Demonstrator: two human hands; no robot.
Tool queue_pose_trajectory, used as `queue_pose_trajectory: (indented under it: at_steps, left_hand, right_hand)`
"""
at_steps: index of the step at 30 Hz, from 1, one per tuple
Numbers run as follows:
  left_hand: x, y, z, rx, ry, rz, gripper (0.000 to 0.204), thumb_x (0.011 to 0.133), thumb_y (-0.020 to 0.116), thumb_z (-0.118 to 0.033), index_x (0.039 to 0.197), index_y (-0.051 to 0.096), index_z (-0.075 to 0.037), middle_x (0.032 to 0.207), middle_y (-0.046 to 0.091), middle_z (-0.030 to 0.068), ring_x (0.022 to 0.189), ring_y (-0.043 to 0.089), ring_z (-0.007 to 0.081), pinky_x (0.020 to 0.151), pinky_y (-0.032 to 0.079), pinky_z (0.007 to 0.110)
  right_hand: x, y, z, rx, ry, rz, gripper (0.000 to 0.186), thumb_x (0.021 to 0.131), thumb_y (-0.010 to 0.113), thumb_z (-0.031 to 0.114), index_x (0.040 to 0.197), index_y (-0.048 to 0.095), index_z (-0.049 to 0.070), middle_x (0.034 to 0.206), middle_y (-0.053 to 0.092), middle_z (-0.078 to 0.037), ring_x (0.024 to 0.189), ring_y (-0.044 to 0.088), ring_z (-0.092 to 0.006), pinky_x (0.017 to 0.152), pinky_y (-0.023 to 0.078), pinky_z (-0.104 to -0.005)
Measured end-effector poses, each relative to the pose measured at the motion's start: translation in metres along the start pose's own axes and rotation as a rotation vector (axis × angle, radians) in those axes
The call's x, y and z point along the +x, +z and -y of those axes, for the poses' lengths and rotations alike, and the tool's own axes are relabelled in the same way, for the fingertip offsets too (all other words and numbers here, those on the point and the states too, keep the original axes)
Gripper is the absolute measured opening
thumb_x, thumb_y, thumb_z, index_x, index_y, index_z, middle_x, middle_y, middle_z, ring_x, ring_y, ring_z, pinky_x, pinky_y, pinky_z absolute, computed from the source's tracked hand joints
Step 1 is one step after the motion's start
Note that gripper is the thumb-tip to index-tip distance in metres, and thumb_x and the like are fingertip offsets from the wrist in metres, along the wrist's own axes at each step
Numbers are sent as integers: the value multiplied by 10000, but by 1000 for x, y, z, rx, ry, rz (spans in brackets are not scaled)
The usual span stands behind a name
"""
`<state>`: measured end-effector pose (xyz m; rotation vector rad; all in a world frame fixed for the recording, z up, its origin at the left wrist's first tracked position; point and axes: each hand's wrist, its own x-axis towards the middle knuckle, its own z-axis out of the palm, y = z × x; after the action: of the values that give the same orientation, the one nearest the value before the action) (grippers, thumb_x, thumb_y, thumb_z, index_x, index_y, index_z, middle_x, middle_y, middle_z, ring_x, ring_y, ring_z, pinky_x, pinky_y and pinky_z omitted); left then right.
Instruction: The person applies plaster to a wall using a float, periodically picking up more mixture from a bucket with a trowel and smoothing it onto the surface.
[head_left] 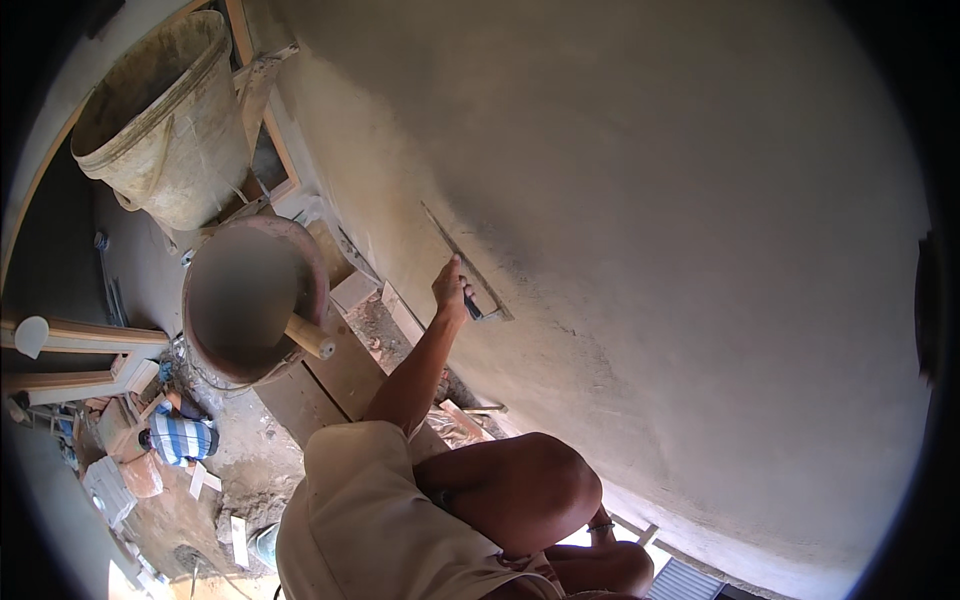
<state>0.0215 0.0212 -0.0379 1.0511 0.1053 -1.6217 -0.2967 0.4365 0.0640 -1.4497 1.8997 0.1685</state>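
Trowel point(468, 268), long, thin and grey, lies flat on the plastered wall point(650, 200), right hand point(450, 288) clamped on its handle.

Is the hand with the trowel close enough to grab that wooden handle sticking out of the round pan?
Probably yes. The right hand holds the trowel against the plastered wall, and the wooden handle in the pan lies just to its left with nothing between them. The hand would have to free itself of the trowel first.

Dim, warm light; bright patch lower edge; heavy fisheye vignette, soft focus.
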Motion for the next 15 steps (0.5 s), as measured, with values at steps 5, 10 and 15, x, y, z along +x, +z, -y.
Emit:
queue_pose_trajectory:
  at_steps: [5, 10, 15]
  left_hand:
    - [-15, 73, -12, -38, 122, 140, 301, 884, 710, -394, 1021, 624, -140, 610, 397, -47, 466, 401, 93, 409, 365, 293]
    - [-115, 148, 17, 276, 955, 275, 359, 880, 721, -204, 1129, 660, 48, 810, 689, 77, 710, 646, 151, 618, 533, 326]
    - [-207, 133, 61, 988, 1178, 785, 425, 814, 767, -163, 1206, 658, -42, 803, 670, 139, 730, 669, 212, 641, 540, 347]
  right_hand:
    - [2, -4, 8, 179, -259, -73, 357, 854, 653, 219, 1181, 643, 76, 856, 711, -177, 788, 706, -320, 727, 546, -399]
    - [3, -13, 3, 124, 70, 18, 355, 856, 655, 221, 1182, 646, 81, 851, 710, -175, 777, 706, -310, 721, 545, -395]
    - [16, -26, 18, 133, 87, 12, 353, 859, 656, 223, 1183, 648, 85, 846, 708, -173, 766, 706, -301, 716, 545, -392]
